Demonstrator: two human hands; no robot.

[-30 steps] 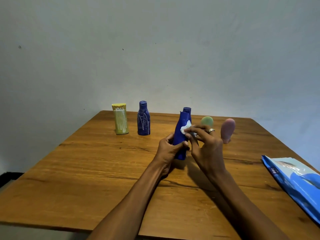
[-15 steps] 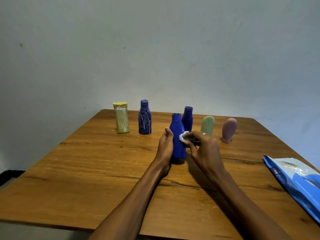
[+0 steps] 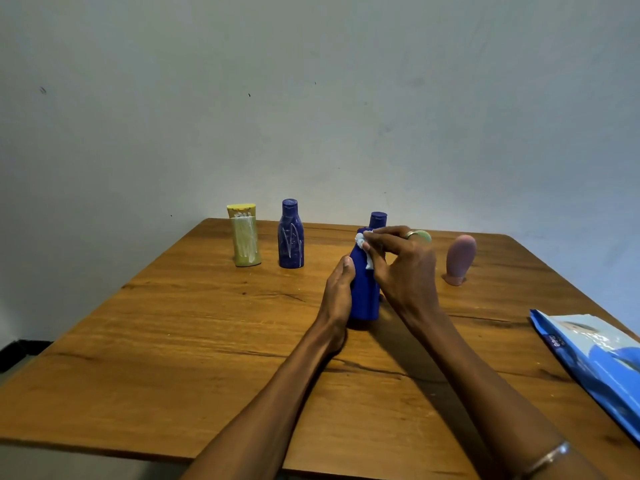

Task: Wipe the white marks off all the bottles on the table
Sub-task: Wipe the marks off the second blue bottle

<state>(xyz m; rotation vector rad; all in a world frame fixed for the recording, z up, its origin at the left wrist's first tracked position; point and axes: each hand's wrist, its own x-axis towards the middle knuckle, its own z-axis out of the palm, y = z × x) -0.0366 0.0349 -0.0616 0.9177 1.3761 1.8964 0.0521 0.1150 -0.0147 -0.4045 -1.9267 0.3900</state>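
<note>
In the head view, a blue bottle [image 3: 364,296] stands upright near the middle of the wooden worktop [image 3: 173,358]. The left hand [image 3: 337,296] lies flat against its left side, fingers straight. The right hand [image 3: 401,268] pinches a white wipe [image 3: 363,249] against the bottle's top. A yellow bottle [image 3: 244,235] and a dark blue bottle [image 3: 290,235], far left, carry white marks.

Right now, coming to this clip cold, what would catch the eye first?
At the table's centre, the left hand steadies an upright blue bottle while the right hand pinches a white wipe against its neck. Back left, the yellow bottle and a dark blue bottle stand streaked with white marks. A blue packet lies at the right edge.
</note>
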